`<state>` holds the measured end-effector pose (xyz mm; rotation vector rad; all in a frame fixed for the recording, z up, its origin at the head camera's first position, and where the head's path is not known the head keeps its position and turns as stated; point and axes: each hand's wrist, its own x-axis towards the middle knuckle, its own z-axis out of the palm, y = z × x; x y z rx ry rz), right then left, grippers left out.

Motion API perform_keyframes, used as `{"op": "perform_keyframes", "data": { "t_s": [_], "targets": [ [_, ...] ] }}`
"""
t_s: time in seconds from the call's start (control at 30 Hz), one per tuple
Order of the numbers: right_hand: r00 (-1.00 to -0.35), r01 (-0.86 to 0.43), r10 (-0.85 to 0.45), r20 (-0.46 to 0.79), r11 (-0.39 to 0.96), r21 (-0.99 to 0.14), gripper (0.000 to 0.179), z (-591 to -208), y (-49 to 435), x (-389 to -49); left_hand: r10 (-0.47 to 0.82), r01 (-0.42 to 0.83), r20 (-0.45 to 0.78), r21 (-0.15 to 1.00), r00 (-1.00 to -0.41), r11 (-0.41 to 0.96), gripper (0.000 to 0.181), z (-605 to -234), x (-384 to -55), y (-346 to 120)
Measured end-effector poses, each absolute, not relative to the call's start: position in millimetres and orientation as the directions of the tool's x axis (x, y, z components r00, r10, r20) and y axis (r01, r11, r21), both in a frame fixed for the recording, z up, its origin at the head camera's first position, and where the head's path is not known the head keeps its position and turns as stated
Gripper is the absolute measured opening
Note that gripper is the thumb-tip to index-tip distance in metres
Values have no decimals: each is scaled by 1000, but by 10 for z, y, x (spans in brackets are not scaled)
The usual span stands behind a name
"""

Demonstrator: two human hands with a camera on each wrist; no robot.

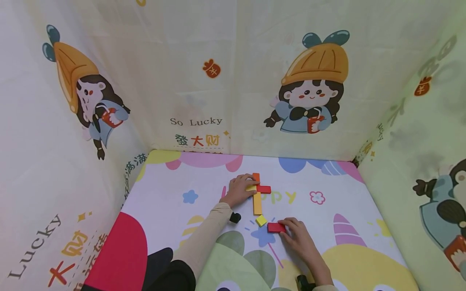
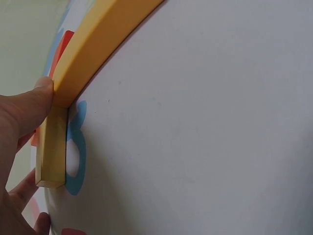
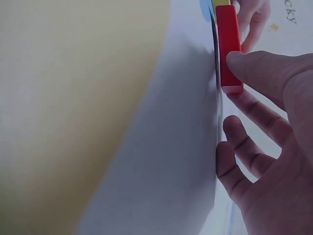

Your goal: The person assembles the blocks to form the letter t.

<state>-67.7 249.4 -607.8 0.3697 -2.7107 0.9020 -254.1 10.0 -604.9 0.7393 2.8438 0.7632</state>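
Observation:
Wooden blocks lie in a cross-like layout on the printed mat. My left hand (image 1: 240, 189) pinches the yellow block (image 2: 52, 147) on the left arm of the cross, thumb on its near side and fingers beyond it. Around it are an orange block (image 1: 256, 177) at the top, a red block (image 1: 264, 189) to the right and a long yellow-orange block (image 1: 257, 204) below. Nearer me, my right hand (image 1: 300, 238) grips another red block (image 3: 230, 44) by its right end, thumb on the near face. A small yellow block (image 1: 261, 220) sits turned at an angle beside that red block's left end.
The colourful mat (image 1: 218, 167) covers the work surface, with printed cloth walls (image 1: 233, 93) standing at the back and both sides. A black wrist device (image 1: 235, 218) shows by the left sleeve, and another black wrist device (image 1: 305, 283) by the right wrist.

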Motion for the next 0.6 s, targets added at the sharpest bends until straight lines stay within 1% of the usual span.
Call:
{"op": "perform_keyframes", "data": {
  "t_s": [0.33,0.6],
  "targets": [
    [-966,-230,-118,230,802,-551,37,-6100,2475,-708,493,445,34,486,-869,752,43,-6062,-2549,101],
    [-978,-191,-106,181,810,-555,37,-6081,2465,-714,494,440,15,477,-870,761,44,-6030,-2525,111]
  ]
}}
